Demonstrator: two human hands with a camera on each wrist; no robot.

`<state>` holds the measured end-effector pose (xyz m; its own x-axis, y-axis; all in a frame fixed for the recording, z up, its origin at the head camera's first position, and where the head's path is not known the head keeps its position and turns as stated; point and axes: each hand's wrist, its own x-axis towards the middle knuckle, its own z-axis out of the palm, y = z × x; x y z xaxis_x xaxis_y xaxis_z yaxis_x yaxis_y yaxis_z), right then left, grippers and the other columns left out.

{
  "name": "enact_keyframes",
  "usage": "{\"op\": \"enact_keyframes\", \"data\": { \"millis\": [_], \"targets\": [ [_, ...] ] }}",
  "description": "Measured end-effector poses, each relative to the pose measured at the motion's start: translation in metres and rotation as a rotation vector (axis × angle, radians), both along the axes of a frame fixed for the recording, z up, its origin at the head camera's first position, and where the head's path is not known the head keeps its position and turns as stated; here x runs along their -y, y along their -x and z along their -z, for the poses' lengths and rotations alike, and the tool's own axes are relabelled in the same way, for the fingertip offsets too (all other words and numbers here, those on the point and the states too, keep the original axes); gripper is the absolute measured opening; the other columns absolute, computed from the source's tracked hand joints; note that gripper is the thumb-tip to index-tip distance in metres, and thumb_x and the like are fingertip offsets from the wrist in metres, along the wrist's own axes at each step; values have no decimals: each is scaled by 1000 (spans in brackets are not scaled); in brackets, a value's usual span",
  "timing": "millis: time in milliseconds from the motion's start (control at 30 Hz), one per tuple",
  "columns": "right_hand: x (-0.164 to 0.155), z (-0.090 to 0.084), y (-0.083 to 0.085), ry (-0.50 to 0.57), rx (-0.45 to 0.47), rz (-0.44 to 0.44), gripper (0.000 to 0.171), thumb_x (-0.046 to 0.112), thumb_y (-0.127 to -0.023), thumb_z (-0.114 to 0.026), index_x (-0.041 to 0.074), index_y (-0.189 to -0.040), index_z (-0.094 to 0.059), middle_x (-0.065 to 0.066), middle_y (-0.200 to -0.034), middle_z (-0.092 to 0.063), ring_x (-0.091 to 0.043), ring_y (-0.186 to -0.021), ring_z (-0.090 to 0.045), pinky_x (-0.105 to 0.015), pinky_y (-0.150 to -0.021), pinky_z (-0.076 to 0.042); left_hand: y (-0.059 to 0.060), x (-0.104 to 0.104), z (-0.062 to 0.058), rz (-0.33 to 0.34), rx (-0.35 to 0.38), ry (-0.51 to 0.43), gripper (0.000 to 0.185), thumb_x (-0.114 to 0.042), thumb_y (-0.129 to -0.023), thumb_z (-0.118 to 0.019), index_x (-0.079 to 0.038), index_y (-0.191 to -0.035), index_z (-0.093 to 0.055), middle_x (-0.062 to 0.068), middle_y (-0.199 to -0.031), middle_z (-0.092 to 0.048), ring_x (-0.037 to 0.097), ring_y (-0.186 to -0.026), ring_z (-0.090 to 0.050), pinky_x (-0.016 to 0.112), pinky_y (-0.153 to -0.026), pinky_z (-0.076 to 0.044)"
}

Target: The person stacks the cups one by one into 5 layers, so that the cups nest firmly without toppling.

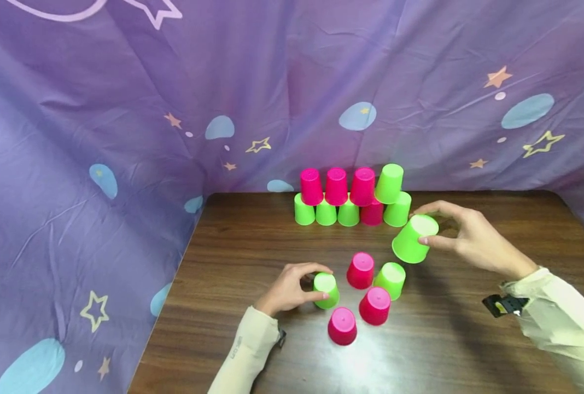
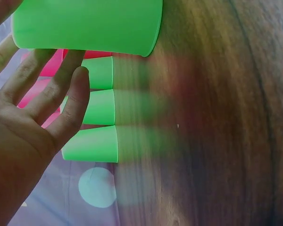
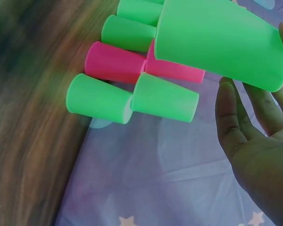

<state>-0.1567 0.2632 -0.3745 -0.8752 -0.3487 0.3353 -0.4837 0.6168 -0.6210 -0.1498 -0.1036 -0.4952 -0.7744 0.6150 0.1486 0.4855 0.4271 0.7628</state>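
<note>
My right hand (image 1: 479, 241) grips an upside-down green cup (image 1: 411, 241) between thumb and fingers, raised off the table at the right of a two-row cup stack. That cup (image 3: 221, 44) fills the upper part of the right wrist view. Farther left and nearer me, my left hand (image 1: 292, 287) holds another upside-down green cup (image 1: 326, 291) by its sides, low at the table. Its fingers (image 2: 52, 92) lie along the cup in the left wrist view. In the stack, pink cups (image 1: 336, 186) and one green cup (image 1: 389, 183) sit on a mostly green lower row (image 1: 326, 210).
Beside the left hand's cup stand a pink cup (image 1: 360, 270), a green cup (image 1: 390, 280) and two more pink cups, one of them the nearest pink cup (image 1: 342, 326), all upside down. A purple patterned cloth (image 1: 292, 82) hangs behind the wooden table (image 1: 243, 241).
</note>
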Motion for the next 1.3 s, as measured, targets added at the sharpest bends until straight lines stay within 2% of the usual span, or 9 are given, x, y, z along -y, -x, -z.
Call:
{"op": "enact_keyframes", "data": {
  "millis": [167, 333, 467, 600, 733, 900, 1033, 1167, 1300],
  "targets": [
    [5, -7, 13, -11, -10, -6, 44, 6, -78, -84, 19, -117, -68, 11, -105, -69, 10, -100, -58, -3, -89, -39, 0, 0, -1, -5, -12, 16, 46, -21, -81, -85, -14, -123, -69, 1, -119, -74, 12, -104, -67, 32, -91, -59],
    [13, -15, 30, -22, -14, -15, 42, 7, -77, -86, 17, -113, -70, 6, -101, -70, 10, -96, -56, -4, -88, -39, 0, 1, -1, -12, -14, 16, 47, -21, -81, -85, -14, -124, -68, 1, -120, -74, 13, -105, -68, 33, -91, -59],
    [22, -24, 44, -47, 7, -18, 39, 10, -77, -86, 18, -112, -70, 4, -100, -71, 9, -93, -56, -5, -84, -40, -1, 2, 1, -32, 8, 26, 53, -22, -80, -86, -13, -128, -66, 2, -122, -73, 16, -105, -68, 37, -92, -59],
    [35, -34, 61, -66, 44, -33, 37, 12, -79, -85, 16, -112, -70, -1, -103, -72, 8, -89, -59, -9, -77, -48, -3, 4, 3, -54, 30, 55, 57, -24, -78, -87, -14, -130, -64, 1, -122, -73, 15, -106, -67, 32, -92, -58],
    [50, -44, 78, -83, 51, -49, 34, 12, -80, -84, 14, -111, -70, -5, -106, -74, 5, -87, -62, -14, -75, -52, -6, 5, 5, -52, 27, 26, 55, -22, -78, -87, -11, -127, -65, 3, -119, -74, 17, -106, -68, 28, -90, -58],
    [67, -52, 93, -107, 57, -48, 33, 17, -81, -84, 16, -111, -70, -3, -106, -75, 5, -94, -60, -15, -81, -47, -8, 7, 5, -48, 24, -11, 54, -20, -77, -87, -8, -125, -66, 5, -117, -74, 20, -105, -69, 33, -88, -60],
    [78, -56, 102, -97, 76, -55, 32, 16, -82, -83, 14, -111, -70, -5, -106, -75, -7, -98, -64, -20, -85, -51, -9, 9, 4, -54, 33, -7, 53, -21, -78, -87, -10, -126, -66, 3, -118, -74, 18, -104, -68, 35, -89, -60],
    [89, -62, 109, -80, 113, -60, 31, 16, -83, -82, 11, -112, -69, -8, -109, -74, -20, -104, -66, -33, -91, -54, -8, 10, -1, -76, 21, -9, 53, -21, -77, -88, -13, -125, -67, 2, -118, -74, 16, -103, -67, 36, -89, -59],
    [99, -66, 117, -72, 153, -38, 32, 17, -85, -81, 10, -113, -68, -12, -113, -73, -26, -108, -66, -42, -94, -52, -6, 11, -5, -84, -7, -20, 53, -21, -77, -88, -13, -125, -67, 1, -118, -74, 14, -104, -67, 37, -90, -59]
  ]
}}
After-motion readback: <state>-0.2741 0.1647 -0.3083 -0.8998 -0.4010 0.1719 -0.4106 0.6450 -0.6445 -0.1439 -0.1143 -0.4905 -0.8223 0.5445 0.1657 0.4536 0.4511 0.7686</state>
